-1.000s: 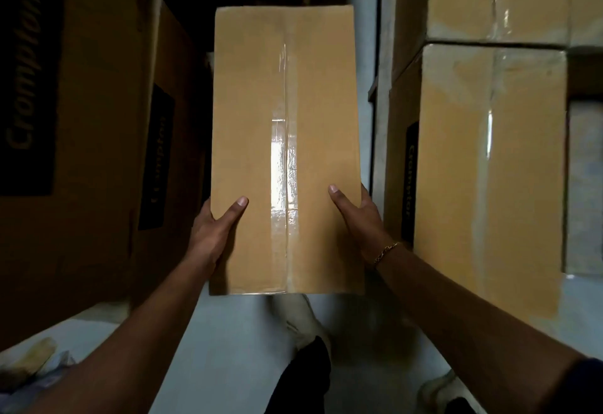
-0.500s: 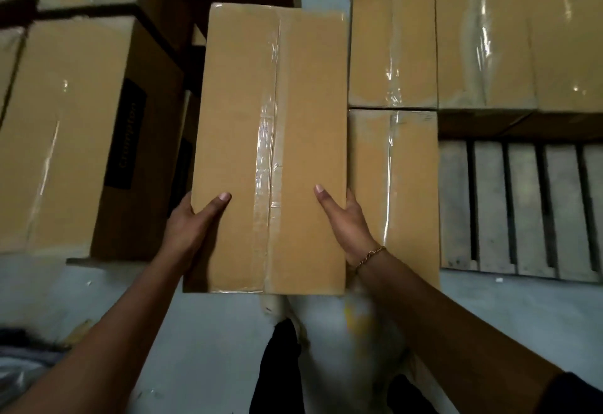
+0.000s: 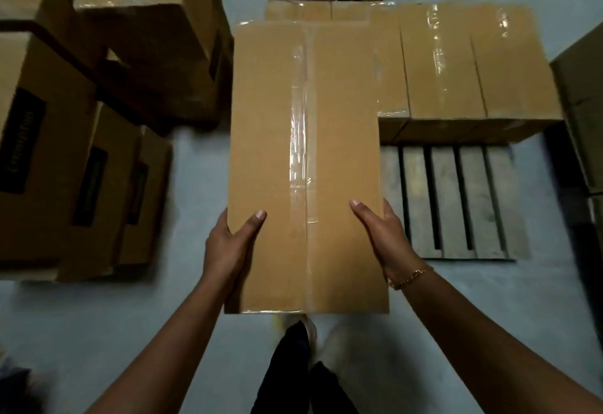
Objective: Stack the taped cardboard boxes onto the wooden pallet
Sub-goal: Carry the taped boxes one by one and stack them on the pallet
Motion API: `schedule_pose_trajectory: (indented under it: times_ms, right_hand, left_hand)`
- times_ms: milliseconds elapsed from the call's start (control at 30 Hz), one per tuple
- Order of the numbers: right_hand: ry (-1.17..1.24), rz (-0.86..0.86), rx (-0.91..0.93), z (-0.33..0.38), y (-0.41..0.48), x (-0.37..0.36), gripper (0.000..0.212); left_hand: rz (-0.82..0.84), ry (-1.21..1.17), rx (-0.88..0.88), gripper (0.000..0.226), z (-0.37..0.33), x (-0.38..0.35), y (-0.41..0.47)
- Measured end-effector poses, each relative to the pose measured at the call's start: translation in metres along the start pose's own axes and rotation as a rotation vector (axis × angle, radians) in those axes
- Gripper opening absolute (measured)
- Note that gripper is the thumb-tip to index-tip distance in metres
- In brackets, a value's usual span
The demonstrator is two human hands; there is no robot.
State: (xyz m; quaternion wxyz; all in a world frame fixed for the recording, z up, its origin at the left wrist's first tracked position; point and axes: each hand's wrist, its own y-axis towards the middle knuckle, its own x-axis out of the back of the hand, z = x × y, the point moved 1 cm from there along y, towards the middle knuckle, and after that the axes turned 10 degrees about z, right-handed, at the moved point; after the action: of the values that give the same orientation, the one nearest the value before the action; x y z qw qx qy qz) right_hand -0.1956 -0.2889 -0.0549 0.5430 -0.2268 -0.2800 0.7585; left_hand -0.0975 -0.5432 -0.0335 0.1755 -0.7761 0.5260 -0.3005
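I carry a long taped cardboard box (image 3: 306, 139) in the air at the centre of the view. My left hand (image 3: 228, 244) grips its left side, thumb on top. My right hand (image 3: 385, 234), with a gold bracelet at the wrist, grips the right side the same way. The wooden pallet (image 3: 456, 201) lies on the floor to the right, its grey slats bare at the front. A row of taped boxes (image 3: 463, 61) stands on the pallet's far part, partly hidden behind the box I hold.
Stacks of printed brown cartons (image 3: 65, 152) fill the left side, with more cartons (image 3: 146, 38) behind them. Another carton (image 3: 584, 103) stands at the right edge. A pale floor (image 3: 98, 332) lies below, and my dark trouser legs (image 3: 293, 374) show at the bottom.
The view has swung right with the box in both hands. The pallet and its row of boxes now lie ahead and to the right, and the left stacks have slid away leftward.
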Motion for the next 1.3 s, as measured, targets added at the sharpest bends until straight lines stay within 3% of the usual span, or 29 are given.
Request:
schedule_pose_trajectory:
  times_ms: [167,267,733,867,1000,1167,1300]
  right_hand:
    - [0.019,-0.109,-0.05,-0.017,-0.006,0.087,0.054]
    - [0.047,-0.134,-0.093,-0.025,-0.006,0.127,0.054]
    - [0.033,-0.17,-0.154,-0.064,0.039,0.243,0.056]
    - [-0.015,-0.117,-0.163,-0.089,0.07,0.262,0.048]
    - [-0.04,-0.044,-0.204,-0.123,0.107,0.27,0.056]
    - [-0.058,0.017,-0.191,-0.154,0.143,0.267,0.035]
    - [-0.058,0.027,-0.187,-0.17,0.163,0.263,0.035]
  left_hand:
    - [0.12,0.013,0.078,0.105,0.008,-0.09,0.013]
    - [0.172,-0.033,0.1,0.09,-0.001,-0.133,0.015]
    - [0.235,-0.042,0.213,0.075,0.013,-0.264,0.045]
    - [0.179,-0.033,0.241,0.071,0.034,-0.285,0.055]
    - [0.092,-0.025,0.268,0.078,0.057,-0.304,0.066]
    - [0.041,-0.026,0.302,0.075,0.093,-0.315,0.088]
    - [0.031,-0.037,0.285,0.077,0.12,-0.32,0.106]
